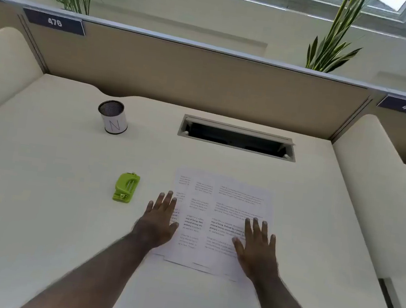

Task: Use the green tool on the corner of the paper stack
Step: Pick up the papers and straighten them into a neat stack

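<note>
A loose stack of printed white sheets (223,208) lies in the middle of the cream desk, its sheets slightly offset from one another. My left hand (159,220) rests flat on the stack's left edge with fingers spread. My right hand (257,246) lies flat on the stack's lower right part, fingers apart too. A small green tool (126,187) sits on the desk to the left of the paper, a short way beyond my left hand and untouched.
A mesh pen cup (112,120) marked N stands at the back left. An open cable hatch (237,137) is recessed behind the paper. A beige partition (194,77) closes the desk's far side. Curved side panels (5,60) flank it.
</note>
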Action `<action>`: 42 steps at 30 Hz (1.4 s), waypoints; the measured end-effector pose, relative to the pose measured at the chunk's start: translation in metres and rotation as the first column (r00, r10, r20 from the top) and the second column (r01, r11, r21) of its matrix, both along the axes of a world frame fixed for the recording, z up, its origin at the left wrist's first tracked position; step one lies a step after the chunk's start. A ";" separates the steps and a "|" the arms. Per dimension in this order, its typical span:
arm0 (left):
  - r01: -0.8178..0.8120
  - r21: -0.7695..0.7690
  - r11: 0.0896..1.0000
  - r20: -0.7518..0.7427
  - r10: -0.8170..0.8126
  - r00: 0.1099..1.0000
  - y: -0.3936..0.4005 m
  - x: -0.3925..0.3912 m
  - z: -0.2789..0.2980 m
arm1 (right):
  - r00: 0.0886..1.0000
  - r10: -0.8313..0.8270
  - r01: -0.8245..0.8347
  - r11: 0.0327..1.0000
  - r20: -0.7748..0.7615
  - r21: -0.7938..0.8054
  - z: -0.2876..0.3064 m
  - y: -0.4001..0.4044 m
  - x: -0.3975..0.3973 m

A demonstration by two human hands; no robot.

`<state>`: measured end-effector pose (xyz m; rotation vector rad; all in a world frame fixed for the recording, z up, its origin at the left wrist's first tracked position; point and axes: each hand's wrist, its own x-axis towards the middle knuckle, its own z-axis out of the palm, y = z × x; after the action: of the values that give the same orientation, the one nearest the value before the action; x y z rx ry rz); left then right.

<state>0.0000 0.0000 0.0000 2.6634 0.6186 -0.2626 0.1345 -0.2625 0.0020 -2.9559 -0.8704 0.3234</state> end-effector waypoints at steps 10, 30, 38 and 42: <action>-0.182 -0.021 0.983 -0.117 0.178 0.977 -0.017 -0.002 -0.007 | 0.990 0.012 -0.026 0.995 -0.140 -0.101 -0.017 -0.013 -0.009; -0.395 -0.102 0.913 -0.183 0.373 0.910 -0.026 0.028 0.006 | 0.942 -0.234 0.242 0.970 -0.241 0.003 -0.014 -0.031 0.003; -0.547 -0.352 0.759 -0.145 0.534 0.833 -0.016 0.023 0.006 | 0.920 -0.249 0.283 0.956 -0.303 0.073 -0.015 -0.022 -0.002; -0.524 -0.432 0.734 -0.089 0.543 0.835 -0.009 0.024 0.008 | 0.909 -0.247 0.292 0.952 -0.337 0.091 -0.013 -0.015 -0.005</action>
<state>0.0241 -0.0087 0.0078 1.9463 1.1301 -0.1505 0.1297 -0.2775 -0.0106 -2.7319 -0.4186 0.6753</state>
